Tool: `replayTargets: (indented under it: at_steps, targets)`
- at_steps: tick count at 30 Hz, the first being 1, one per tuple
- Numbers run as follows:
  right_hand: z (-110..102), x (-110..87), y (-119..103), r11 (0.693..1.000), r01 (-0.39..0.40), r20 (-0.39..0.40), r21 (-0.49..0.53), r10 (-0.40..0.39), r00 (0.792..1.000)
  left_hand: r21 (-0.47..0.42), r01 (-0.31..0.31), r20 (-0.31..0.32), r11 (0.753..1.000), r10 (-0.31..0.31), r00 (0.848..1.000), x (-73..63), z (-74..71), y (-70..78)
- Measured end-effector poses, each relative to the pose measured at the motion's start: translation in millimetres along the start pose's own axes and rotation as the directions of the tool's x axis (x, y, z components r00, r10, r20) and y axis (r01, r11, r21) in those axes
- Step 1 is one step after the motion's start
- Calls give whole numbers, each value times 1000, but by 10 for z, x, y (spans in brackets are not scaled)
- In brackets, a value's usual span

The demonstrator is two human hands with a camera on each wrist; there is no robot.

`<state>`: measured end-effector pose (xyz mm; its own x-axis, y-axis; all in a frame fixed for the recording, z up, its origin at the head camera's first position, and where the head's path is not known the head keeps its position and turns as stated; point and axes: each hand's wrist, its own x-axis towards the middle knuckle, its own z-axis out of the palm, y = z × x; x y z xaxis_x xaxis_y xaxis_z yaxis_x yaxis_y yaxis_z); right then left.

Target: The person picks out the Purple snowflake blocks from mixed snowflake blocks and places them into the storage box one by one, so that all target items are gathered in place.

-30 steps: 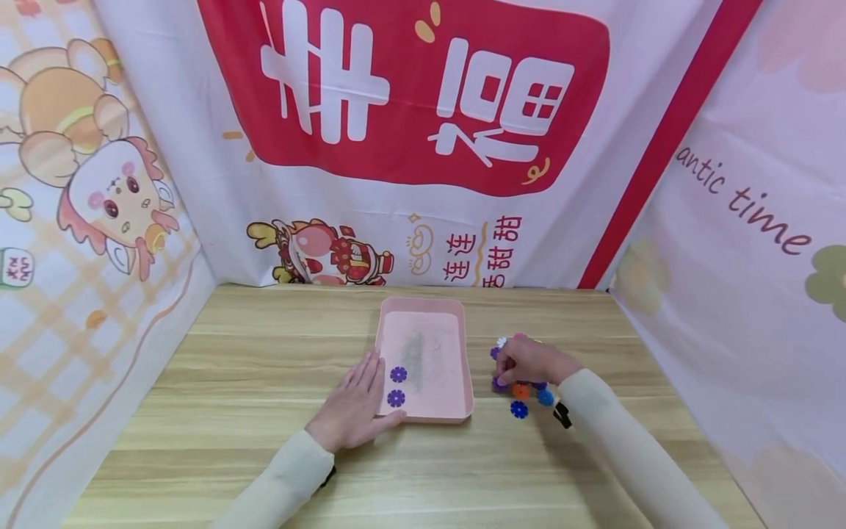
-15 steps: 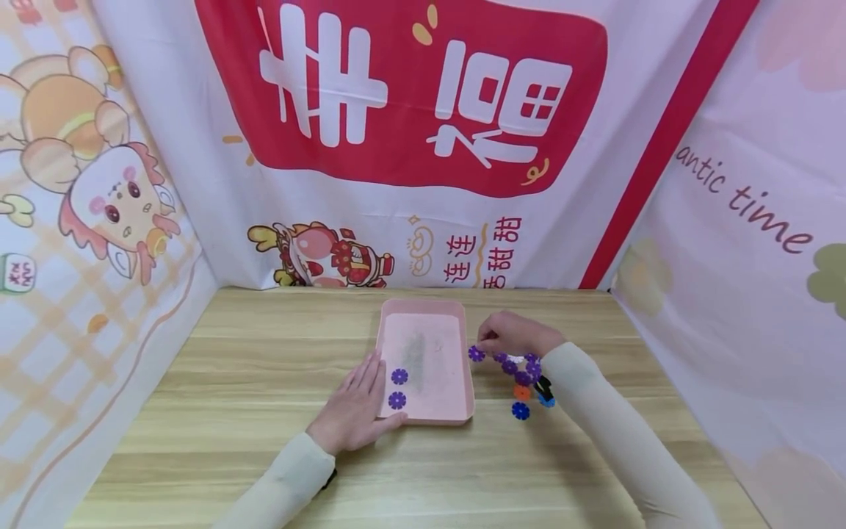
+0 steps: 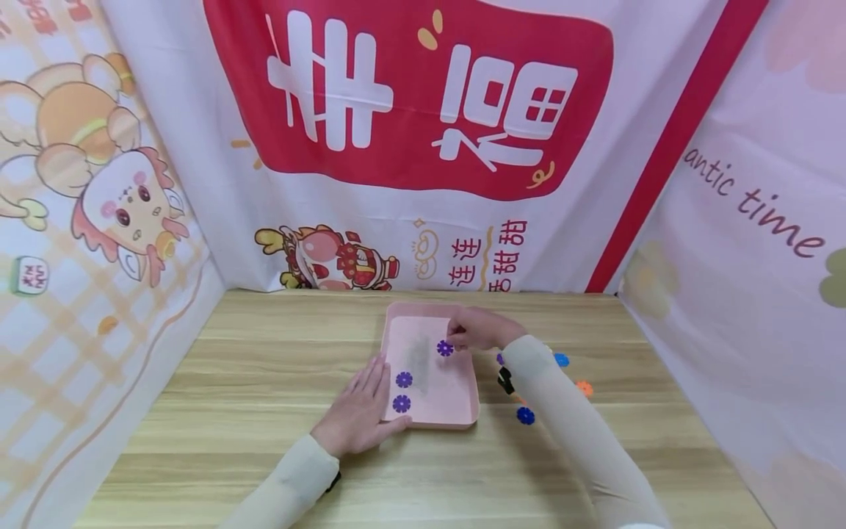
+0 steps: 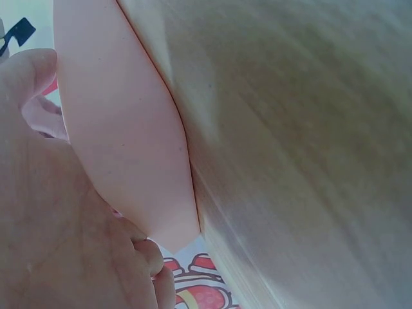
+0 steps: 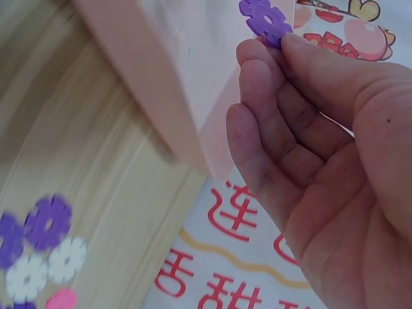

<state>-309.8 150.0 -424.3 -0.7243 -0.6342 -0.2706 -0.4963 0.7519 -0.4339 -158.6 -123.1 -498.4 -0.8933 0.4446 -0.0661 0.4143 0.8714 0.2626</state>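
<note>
My right hand (image 3: 479, 328) pinches a purple snowflake disc (image 3: 445, 348) between thumb and fingertips, over the right side of the pink tray (image 3: 429, 425). The same notched purple disc (image 5: 265, 20) shows at the fingertips in the right wrist view. Two more purple discs, an upper one (image 3: 404, 379) and a lower one (image 3: 401, 403), lie at the tray's left side. My left hand (image 3: 357, 411) rests with straight fingers along the tray's left edge, its thumb at the front corner. In the left wrist view the palm lies against the tray's outer wall (image 4: 129, 129).
Right of the tray lies a loose group of discs, partly hidden by the right forearm: a dark blue disc (image 3: 525, 416), an orange disc (image 3: 584, 388) and a light blue disc (image 3: 561, 360). White discs (image 5: 27, 277) and a pink disc (image 5: 62, 299) show in the right wrist view.
My right hand has picked a purple disc from the group on the right and carried it left over the tray. The left hand stays at the tray's edge.
</note>
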Motion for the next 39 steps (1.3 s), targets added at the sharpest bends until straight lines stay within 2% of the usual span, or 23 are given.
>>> replayTargets:
  at_steps: [6, 15, 21, 30, 39]
  targets:
    - [66, 198, -113, 999, 44, -8, 28, -44, 999, 14, 2, 2, 1000, -2, 1000, -3, -9, 13]
    - [168, 437, -280, 998, 36, -24, -48, -38, 999, 15, -2, 2, 1000, 2, 1000, -2, 7, 1]
    - [248, 558, -337, 998, 63, 0, -9, -63, 998, 7, 6, 4, 1000, -6, 1000, -7, 2, -5]
    - [404, 645, -320, 993, -2, 28, 121, -1, 1000, 4, 2, 0, 1000, -2, 1000, 4, 17, 4]
    - [455, 699, -278, 991, -65, 16, 117, 63, 998, 8, 8, -4, 1000, -7, 1000, 0, 22, -12]
